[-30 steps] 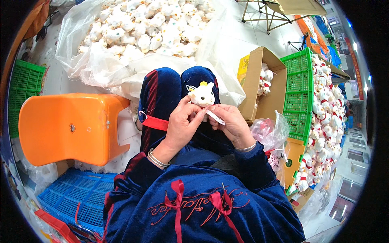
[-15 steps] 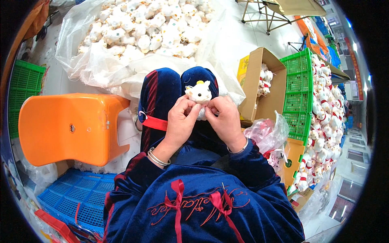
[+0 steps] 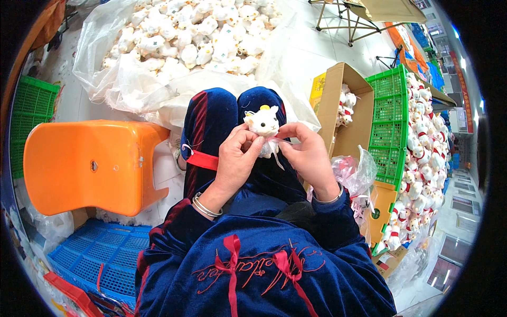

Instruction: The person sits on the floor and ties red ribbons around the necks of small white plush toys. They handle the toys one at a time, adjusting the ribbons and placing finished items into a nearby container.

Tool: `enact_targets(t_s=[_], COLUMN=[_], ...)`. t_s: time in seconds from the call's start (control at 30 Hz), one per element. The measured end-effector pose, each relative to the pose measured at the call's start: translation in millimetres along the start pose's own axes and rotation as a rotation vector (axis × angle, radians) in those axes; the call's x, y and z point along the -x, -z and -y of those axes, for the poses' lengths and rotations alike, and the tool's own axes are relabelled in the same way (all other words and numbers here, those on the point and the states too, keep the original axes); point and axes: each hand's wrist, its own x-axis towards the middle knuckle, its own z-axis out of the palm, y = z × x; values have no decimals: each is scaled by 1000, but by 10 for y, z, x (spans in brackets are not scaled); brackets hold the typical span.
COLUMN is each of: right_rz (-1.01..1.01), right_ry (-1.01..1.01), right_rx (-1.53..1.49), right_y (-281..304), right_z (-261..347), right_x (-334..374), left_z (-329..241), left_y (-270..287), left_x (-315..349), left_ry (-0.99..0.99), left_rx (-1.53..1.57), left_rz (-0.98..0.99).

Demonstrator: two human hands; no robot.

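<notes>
Over my knees I hold a small white plush animal (image 3: 262, 124) with a yellow tuft on its head, facing up toward me. My left hand (image 3: 236, 158) grips its body from the left and below. My right hand (image 3: 307, 153) pinches a thin pale ribbon (image 3: 274, 148) at the toy's neck, thumb and forefinger closed on it. A ribbon tail hangs down between my hands. A red band (image 3: 200, 159) lies across my left thigh.
A big clear plastic sheet heaped with several white plush toys (image 3: 190, 37) lies ahead on the floor. An orange plastic stool (image 3: 84, 164) stands at my left, a blue crate (image 3: 95, 259) below it. At my right stand a cardboard box (image 3: 343, 111) and a green crate (image 3: 391, 121) full of finished toys.
A white stick-like piece in my right hand one second ago is gone from view. My hands have shifted slightly right and now work the ribbon at the toy's neck.
</notes>
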Motion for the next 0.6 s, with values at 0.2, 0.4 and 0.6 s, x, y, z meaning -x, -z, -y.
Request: enact_targets(t_s=[0.2, 0.4, 0.6], right_rz=[54, 70, 68], right_ry=[-192, -128, -59], right_rx=[-190, -161, -216], right_y=[-7, -75, -149], right_z=[-26, -126, -207], right_x=[-89, -110, -133], left_z=[-21, -48, -96], left_y=[13, 15, 32], left_x=[-6, 4, -9], left_ry=[-52, -47, -17], left_rx=[-72, -92, -146], left_rz=[1, -27, -11])
